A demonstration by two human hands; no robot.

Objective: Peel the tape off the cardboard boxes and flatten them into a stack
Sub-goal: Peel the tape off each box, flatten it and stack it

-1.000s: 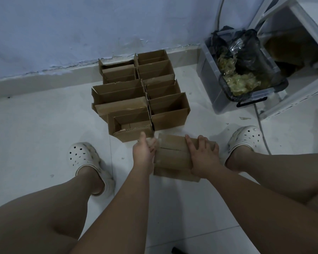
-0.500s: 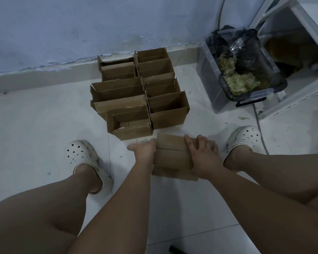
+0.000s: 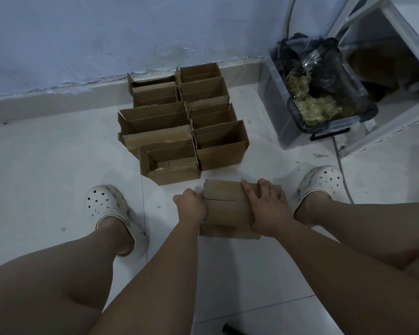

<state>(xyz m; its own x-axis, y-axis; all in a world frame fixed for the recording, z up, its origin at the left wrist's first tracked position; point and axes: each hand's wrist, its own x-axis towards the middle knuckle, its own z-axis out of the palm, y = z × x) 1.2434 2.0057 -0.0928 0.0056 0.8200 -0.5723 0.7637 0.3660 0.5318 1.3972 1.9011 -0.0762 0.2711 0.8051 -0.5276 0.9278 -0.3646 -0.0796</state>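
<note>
Cardboard like this should be light, stiff and easily creased, so I judge the ends the place to hold, clear of the top seam. My left grip (image 3: 190,207) is curled tight on the left end of the closed box (image 3: 224,206). My right grip (image 3: 267,212) clamps its right end, fingers (image 3: 264,187) bent over the far edge. The closed box rests on the floor (image 3: 228,274), just short of the opened boxes (image 3: 179,131).

Dim, flat indoor light with a bluish cast; source out of view. Weak, soft-edged shadows on the white floor (image 3: 58,165) around the shoes and in front of the open boxes (image 3: 179,122). Small glare patches on the black bag (image 3: 324,61). Wide-angle bowing at frame edges; skirting (image 3: 46,105) curves. Overall soft, slightly smeared detail
</note>
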